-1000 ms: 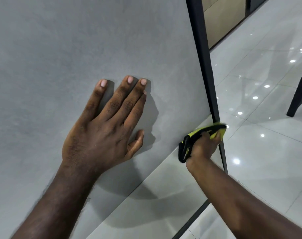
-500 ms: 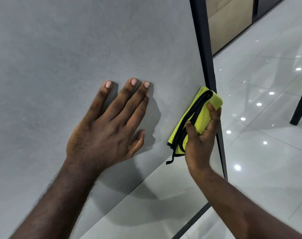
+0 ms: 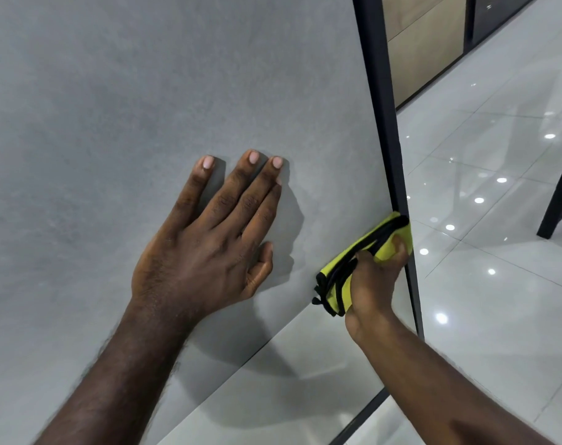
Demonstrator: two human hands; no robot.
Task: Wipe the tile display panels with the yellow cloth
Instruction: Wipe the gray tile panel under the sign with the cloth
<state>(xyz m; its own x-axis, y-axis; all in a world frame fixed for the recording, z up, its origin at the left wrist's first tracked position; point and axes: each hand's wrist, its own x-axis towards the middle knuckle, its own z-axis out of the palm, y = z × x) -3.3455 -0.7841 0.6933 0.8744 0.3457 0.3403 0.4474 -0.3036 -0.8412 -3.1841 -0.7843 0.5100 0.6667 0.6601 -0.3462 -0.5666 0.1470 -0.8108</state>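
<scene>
A large grey tile display panel (image 3: 145,91) fills the left and middle of the view. Its right side is bounded by a black metal frame (image 3: 379,91). My left hand (image 3: 209,242) lies flat on the panel with straight fingers. My right hand (image 3: 374,284) grips a folded yellow cloth (image 3: 340,271) with black trim and presses it against the panel's right edge, beside the frame. The cloth's upper end touches the frame.
A lighter grey tile (image 3: 257,396) sits below the dark panel. Glossy white floor tiles (image 3: 498,284) spread out to the right. A black leg of another stand (image 3: 558,194) is at the right edge. Beige panels (image 3: 427,43) stand at the back.
My right hand has carried the cloth up the panel's right edge and then back down slightly, with the cloth now tilted toward the frame. My left hand stays flat on the panel.
</scene>
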